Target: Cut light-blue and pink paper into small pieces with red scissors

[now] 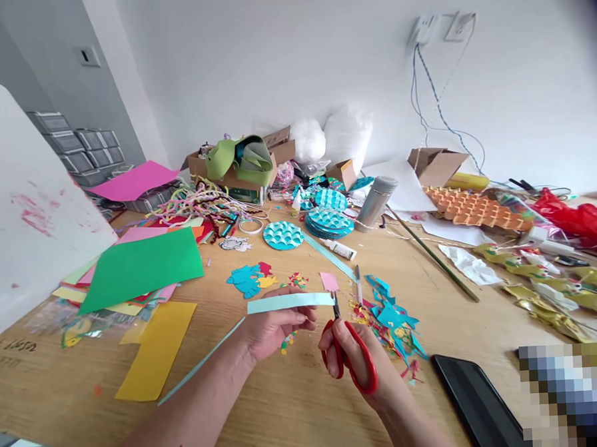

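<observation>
A light-blue paper strip (287, 303) lies across the fingers of my left hand (278, 326), which are curled around it. My right hand (358, 360) grips red-handled scissors (367, 373) by their loops. The blades meet the right end of the strip. Just beyond my hands lie a blue paper fish (244, 280), a small yellow fish (267, 282) and a pile of tiny coloured paper bits (297, 279). A pink paper square (329, 281) rests behind the scissors. Blue paper scraps (393, 312) are heaped right of my right hand.
Coloured paper sheets (143, 268) are stacked at left, with a yellow sheet (162, 354) nearer. Blue scalloped discs (329, 222) and a metal flask (377, 203) stand at the back. A black phone (475, 398) and a long thin stick (435, 256) lie at right.
</observation>
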### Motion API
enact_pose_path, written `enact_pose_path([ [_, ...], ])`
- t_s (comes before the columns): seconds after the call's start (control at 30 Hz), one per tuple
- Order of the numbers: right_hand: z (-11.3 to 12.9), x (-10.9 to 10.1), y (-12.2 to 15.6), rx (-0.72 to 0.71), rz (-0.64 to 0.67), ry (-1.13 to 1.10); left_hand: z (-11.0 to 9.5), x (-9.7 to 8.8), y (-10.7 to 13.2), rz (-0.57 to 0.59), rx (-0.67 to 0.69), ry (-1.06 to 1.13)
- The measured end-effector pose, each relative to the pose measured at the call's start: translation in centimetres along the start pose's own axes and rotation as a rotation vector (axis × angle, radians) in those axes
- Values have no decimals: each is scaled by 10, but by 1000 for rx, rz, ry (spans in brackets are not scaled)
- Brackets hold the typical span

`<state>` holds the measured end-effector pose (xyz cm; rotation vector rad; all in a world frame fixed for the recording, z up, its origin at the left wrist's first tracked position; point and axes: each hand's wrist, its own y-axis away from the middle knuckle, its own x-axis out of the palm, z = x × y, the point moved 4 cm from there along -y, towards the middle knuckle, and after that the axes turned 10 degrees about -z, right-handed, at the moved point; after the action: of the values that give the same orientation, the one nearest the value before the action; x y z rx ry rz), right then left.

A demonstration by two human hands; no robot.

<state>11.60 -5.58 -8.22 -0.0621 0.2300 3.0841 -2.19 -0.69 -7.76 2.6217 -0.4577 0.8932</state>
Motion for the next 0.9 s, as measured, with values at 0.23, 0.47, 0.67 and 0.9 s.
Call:
enact_pose_path([
  [0.23,-13,4,-1,2,-5,123,5,13,6,2,94,-221],
  [0.47,-13,8,0,-81,21,232,10,11,8,-205,118,-195],
  [0.67,-8,12,1,-109,31,261,12,14,10,-246,130,-178],
  [0.9,-12,10,1,-118,40,254,11,17,9,-199,128,-165],
])
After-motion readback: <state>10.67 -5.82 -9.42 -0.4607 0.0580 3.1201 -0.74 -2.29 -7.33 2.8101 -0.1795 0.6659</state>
